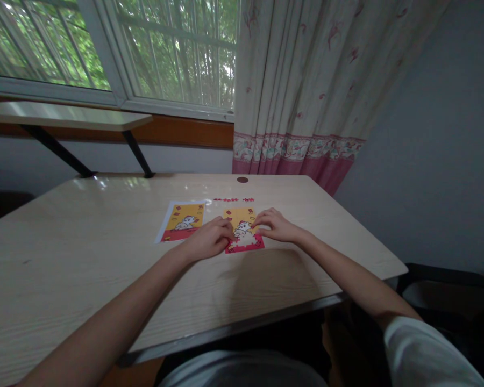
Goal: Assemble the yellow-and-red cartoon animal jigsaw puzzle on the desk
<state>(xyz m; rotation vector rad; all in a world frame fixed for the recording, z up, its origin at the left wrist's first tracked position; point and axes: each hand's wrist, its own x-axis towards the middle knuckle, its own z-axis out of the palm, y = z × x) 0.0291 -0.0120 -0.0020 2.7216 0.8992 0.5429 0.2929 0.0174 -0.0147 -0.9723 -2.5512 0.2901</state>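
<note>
A jigsaw puzzle [244, 215] lies on the table, its yellow upper part and red bottom border showing a white cartoon animal. A bare, pale gap with a jagged outline runs across its lower middle. My left hand [212, 238] rests at the puzzle's left edge, fingers curled together; whatever they may pinch is hidden. Over the right edge is my right hand [278, 226], bent fingers and thumb apart, fingertips at the puzzle's surface. Left of the puzzle lies a printed sheet [183, 221] with a matching picture. Several loose red puzzle pieces [228, 200] sit in a row beyond the puzzle.
The wooden table [105, 269] extends widely to the left, with its front edge close to my body. A raised shelf [64, 115] on dark legs stands at the back left. Behind are a window and a curtain [298, 107]. A round cable cover [242, 180] sits near the back edge.
</note>
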